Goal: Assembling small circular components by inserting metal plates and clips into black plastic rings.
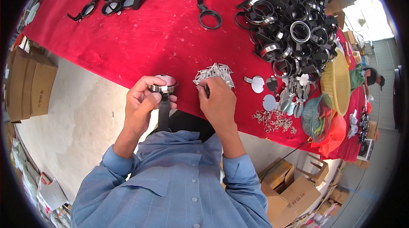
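My two grips at the tabletop (128, 49); clock directions are read from the ring piece (172, 86), with 12 pointing straight away from me. My left grip (139, 103) is closed about the ring piece, which sits near the tabletop's near edge, its pale face turned up and its black strap (163, 113) hanging toward 6. A bright clip (164, 90) shows at the joint. My right grip (219, 102) is at the near side of the pins (214, 71), between 2 and 3; a dark object shows among its fingers, but I cannot tell whether a pin is pinched there.

The step in hand appears to be a pick from the pins. It is best done from the fringe of the pile, one pin taken near its end, with the left thumb steadying the joint so that strap and clip stay aligned.

Edges and room: the near edge slants from 10 down to 4, so a pin dropped on my side could fall to the floor. Discs (257, 84) at 3 and clips (275, 121) between 3 and 4 crowd the right elbow's sweep. A lone ring (210, 19) lies at 1, and the ring heap (298, 32) bounds 2. The widest run of red cloth opens from 10 to 12.
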### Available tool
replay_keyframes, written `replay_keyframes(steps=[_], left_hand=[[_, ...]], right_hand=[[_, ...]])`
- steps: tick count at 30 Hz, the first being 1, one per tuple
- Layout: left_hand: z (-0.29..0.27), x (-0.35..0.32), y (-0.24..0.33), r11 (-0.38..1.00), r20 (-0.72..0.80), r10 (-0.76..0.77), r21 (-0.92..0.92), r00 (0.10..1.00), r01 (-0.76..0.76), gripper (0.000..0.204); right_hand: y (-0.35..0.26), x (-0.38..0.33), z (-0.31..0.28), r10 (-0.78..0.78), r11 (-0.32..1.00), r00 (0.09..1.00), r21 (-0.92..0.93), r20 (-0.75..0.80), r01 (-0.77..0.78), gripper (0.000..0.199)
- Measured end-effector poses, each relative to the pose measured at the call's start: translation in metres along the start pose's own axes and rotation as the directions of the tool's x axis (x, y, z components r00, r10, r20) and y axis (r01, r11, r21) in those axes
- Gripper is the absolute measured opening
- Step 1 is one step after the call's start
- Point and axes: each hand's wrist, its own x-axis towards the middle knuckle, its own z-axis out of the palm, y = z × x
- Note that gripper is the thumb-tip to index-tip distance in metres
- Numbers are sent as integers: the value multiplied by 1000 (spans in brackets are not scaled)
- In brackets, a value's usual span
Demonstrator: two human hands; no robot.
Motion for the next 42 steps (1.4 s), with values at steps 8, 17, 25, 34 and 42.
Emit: replay_keyframes(steps=[8,17,25,34,42], left_hand=[[-6,4,-5,998,2,4,-56,1000,-4,29],[-6,3,-7,996,21,-33,-86,999,35,28],[4,1,-7,981,-36,-112,-160,993,105,23],[18,-2,-22,962,-10,-136,-242,991,129,22],[38,-7,-17,993,-88,-101,-71,991,95,24]], right_hand=[[-11,13,18,58,936,989,-351,139,-6,16],[1,21,20,-182,881,922,-359,342,308,24],[6,6,8,-136,991,988,-2,66,137,19],[-40,-21,-21,-142,898,983,403,-116,178,16],[-44,-32,-20,-37,828,999,559,-27,46,26]])
